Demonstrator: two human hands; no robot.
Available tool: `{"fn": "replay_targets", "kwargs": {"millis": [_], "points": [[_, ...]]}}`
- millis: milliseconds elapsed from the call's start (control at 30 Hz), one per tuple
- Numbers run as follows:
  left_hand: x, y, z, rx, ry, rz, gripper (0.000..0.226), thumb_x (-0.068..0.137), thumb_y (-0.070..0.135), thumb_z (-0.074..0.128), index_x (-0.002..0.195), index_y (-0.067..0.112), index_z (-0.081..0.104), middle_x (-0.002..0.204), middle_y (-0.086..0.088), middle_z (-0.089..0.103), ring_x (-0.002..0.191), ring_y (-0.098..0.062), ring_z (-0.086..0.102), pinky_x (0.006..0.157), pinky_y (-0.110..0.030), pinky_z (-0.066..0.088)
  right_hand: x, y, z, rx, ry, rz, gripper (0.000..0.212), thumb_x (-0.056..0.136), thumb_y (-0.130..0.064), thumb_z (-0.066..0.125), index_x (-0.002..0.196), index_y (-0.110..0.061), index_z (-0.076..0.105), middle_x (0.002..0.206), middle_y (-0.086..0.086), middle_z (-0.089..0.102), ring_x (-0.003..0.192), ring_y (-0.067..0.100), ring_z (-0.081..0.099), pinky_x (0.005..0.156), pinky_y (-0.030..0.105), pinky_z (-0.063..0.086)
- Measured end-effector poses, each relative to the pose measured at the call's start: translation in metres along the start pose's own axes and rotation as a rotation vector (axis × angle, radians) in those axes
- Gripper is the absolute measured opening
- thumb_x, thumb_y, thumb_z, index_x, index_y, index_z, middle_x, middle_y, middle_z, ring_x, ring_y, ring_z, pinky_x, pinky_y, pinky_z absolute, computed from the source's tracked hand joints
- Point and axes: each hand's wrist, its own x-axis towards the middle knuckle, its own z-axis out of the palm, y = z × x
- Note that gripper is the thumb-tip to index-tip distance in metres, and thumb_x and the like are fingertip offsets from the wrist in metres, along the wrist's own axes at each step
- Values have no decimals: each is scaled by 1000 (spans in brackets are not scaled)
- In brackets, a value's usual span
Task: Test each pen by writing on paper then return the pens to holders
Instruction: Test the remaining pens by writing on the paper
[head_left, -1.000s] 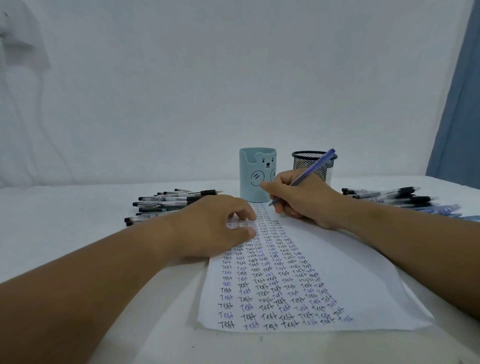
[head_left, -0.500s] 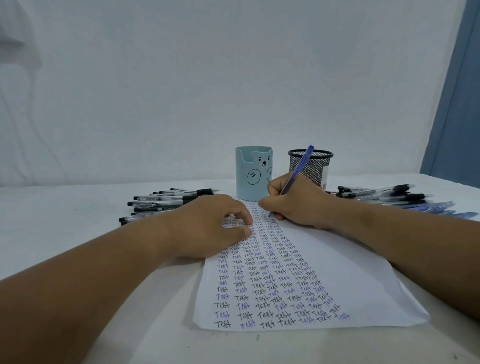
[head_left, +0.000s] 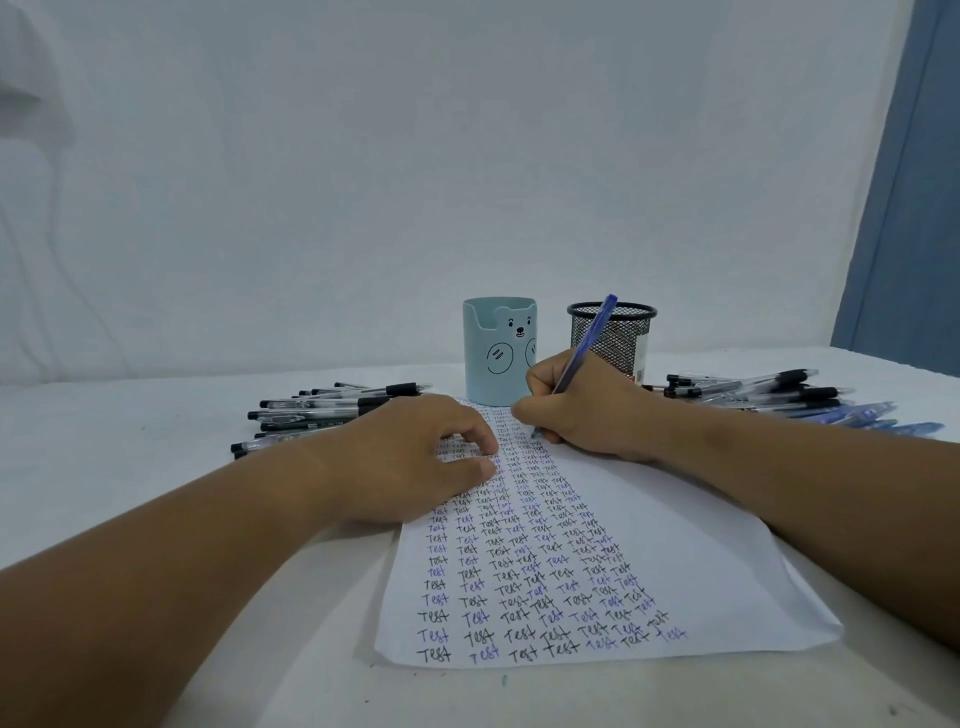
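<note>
A white sheet of paper (head_left: 691, 561) lies on the table, covered in columns of the word "Test" in black and blue ink. My right hand (head_left: 582, 410) grips a blue pen (head_left: 587, 343) with its tip down on the far end of the sheet. My left hand (head_left: 415, 457) rests on the paper's left side, fingers curled loosely, holding it flat. Behind the sheet stand a light blue bear holder (head_left: 498, 353) and a black mesh holder (head_left: 623, 338). I see no pens sticking out of either holder.
Several black pens (head_left: 322, 410) lie in a pile left of the paper. Another pile of black pens (head_left: 753, 389) and blue pens (head_left: 872, 421) lies to the right. A white cloth covers the table (head_left: 104, 441); a blue curtain (head_left: 914, 208) hangs at far right.
The blue pen has tilted from a low slant to more upright, and its tip has come down onto the paper's far end. My left hand has stayed put.
</note>
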Motion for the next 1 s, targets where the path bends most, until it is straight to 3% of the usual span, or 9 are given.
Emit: {"fn": "replay_targets", "kwargs": {"millis": [233, 367, 567, 767, 1000], "points": [[1, -2, 1, -10, 3, -2, 22, 95, 47, 61, 115, 40, 65, 122, 24, 57, 119, 3, 49, 108, -24, 36, 2, 2, -1, 4, -17, -15, 42, 83, -9, 66, 53, -19, 39, 46, -4, 47, 56, 17, 55, 60, 29, 46], [1, -1, 1, -9, 2, -2, 22, 95, 47, 61, 116, 41, 65, 123, 23, 57, 120, 2, 49, 109, -26, 36, 3, 2, -1, -21, 6, -38, 43, 83, -10, 66, 56, -19, 34, 50, -5, 33, 53, 15, 43, 56, 26, 36], [0, -2, 0, -13, -3, -1, 23, 95, 47, 60, 117, 40, 64, 124, 23, 57, 121, 1, 49, 110, -26, 36, 3, 3, 0, -43, -7, -38, 39, 84, -12, 65, 58, -17, 36, 52, -4, 34, 54, 13, 39, 54, 24, 36], [0, -1, 0, -3, -11, -9, 24, 96, 48, 59, 118, 42, 63, 125, 23, 56, 122, 1, 47, 108, -24, 35, 3, 2, 1, -60, -3, -28, 44, 84, -10, 63, 56, -19, 31, 47, -10, 28, 50, 10, 30, 46, 12, 30], [0, -1, 0, 3, -5, -1, 24, 96, 47, 59, 118, 40, 64, 124, 24, 56, 120, 4, 48, 103, -19, 34, 4, -1, 3, -80, 2, -22, 44, 83, -9, 62, 55, -18, 30, 45, -11, 27, 45, 6, 29, 47, 15, 28]]}}
